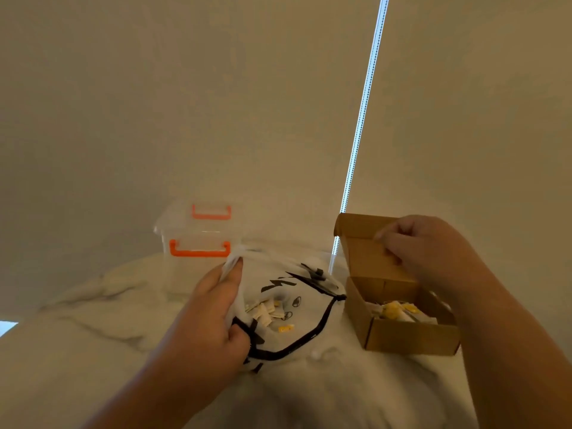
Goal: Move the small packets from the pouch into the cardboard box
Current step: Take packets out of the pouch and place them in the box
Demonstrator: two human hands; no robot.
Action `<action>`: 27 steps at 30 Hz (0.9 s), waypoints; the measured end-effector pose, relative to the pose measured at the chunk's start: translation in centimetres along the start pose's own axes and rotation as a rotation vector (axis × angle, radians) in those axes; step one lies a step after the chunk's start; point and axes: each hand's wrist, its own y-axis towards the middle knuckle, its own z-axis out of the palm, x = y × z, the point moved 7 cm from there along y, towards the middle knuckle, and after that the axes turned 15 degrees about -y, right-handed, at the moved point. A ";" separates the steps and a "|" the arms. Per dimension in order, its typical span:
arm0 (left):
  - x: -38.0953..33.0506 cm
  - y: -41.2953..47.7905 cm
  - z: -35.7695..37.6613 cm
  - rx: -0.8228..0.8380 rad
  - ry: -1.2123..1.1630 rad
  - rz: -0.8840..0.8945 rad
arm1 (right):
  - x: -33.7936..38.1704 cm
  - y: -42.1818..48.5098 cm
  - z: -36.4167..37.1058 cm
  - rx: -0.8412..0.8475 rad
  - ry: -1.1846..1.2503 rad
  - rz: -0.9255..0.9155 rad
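- Pouch (pixel 309 308), white fabric with black trim: gripped by left hand (pixel 213 308), left of brown cardboard box (pixel 408 335).
- Right hand (pixel 430 252): holds box's raised lid (pixel 360 247).
- Small yellow-white packets (pixel 399 311): inside box.

1. The left hand (pixel 213 308) is bare, with rounded fingers; its thumbnail (pixel 239 264) looks short and plain, though blur leaves that unsure
2. The left forearm (pixel 148 382) is bare, sleeveless to the frame's edge
3. The right hand (pixel 424 246) is bare, its knuckles blurred
4. The right forearm (pixel 501 335) is likewise bare and broad
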 end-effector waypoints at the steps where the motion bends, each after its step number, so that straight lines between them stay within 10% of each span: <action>1: 0.0 0.0 0.0 0.008 -0.001 0.000 | 2.5 -1.1 0.2 0.128 0.135 -0.063; 6: -0.3 -0.1 0.8 0.071 -0.058 0.013 | 8.7 -6.2 7.3 0.721 -0.015 -0.335; 16: 0.4 -0.2 2.0 0.157 -0.058 0.069 | 3.5 -2.6 22.6 0.786 -0.758 -0.252; 27: 0.5 -0.5 2.1 0.159 -0.088 0.073 | 3.1 -3.7 20.3 0.715 -0.579 -0.211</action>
